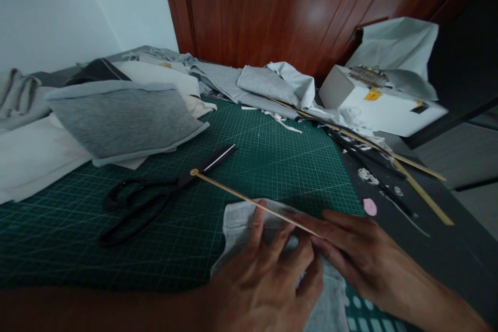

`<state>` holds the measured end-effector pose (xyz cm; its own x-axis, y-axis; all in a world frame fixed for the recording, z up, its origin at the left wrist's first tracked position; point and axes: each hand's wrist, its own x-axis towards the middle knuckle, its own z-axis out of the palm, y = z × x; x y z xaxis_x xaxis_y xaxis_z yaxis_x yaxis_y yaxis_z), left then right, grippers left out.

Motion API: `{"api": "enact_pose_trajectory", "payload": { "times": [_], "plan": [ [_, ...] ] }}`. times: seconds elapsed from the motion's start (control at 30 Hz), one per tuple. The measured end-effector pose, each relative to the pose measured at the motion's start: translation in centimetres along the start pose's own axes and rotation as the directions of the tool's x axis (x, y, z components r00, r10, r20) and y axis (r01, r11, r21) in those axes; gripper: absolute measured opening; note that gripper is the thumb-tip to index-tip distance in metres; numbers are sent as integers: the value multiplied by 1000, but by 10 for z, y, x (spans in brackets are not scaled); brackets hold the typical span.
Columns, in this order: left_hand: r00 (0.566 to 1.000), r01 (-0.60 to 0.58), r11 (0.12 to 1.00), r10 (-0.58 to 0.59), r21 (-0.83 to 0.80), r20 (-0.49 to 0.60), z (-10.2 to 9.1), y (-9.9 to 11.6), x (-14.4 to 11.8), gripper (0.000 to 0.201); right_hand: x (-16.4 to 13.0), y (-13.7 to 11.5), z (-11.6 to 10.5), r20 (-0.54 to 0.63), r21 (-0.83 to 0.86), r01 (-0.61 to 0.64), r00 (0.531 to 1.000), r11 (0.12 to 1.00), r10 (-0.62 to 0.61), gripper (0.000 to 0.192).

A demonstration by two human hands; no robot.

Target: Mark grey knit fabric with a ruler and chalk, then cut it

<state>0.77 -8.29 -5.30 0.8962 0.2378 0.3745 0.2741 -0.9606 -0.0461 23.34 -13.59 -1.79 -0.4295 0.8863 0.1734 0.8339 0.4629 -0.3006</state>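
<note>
A piece of light grey fabric point(241, 223) lies on the green cutting mat point(264, 166) under both hands. My left hand point(268, 270) rests on it with fingers spread, and the index fingertip touches a thin wooden strip point(229, 191). The near end of this strip is pinched in my right hand point(350, 249), between the thumb and fingers. It slants away to the left, its far end overlapping the pivot of the black scissors point(171, 184) in view; I cannot tell if they touch. The scissors lie on the mat with blades closed.
Grey and white fabric pieces point(124, 119) are heaped at the left, and more folded cloth point(268, 83) lies along the back. At the right stand a white box point(381, 106), long yellowish strips point(424, 192), fabric scraps point(368, 176) and a pink disc point(370, 207).
</note>
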Motion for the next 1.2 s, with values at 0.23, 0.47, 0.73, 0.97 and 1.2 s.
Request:
{"api": "enact_pose_trajectory", "payload": {
  "times": [0.23,0.47,0.73,0.97,1.2],
  "plan": [
    [997,-31,999,33,21,-73,-2,2,-10,40,2,-4,5,58,-9,-8,998,1000,8,52],
    [992,-55,998,57,17,-113,-6,6,-21,27,2,-12,8,67,-260,40,997,965,-24,55],
    [990,-99,995,98,-9,-99,-15,1,-16,27,1,-8,5,56,-248,75,996,966,-63,54],
    [990,-99,995,98,2,-103,-9,-9,-7,35,-5,-8,19,-174,-311,-136,981,941,84,46],
    [999,-48,997,48,-53,13,4,-17,-5,42,-21,-49,37,-180,-228,48,980,973,-90,28]
  ]
}}
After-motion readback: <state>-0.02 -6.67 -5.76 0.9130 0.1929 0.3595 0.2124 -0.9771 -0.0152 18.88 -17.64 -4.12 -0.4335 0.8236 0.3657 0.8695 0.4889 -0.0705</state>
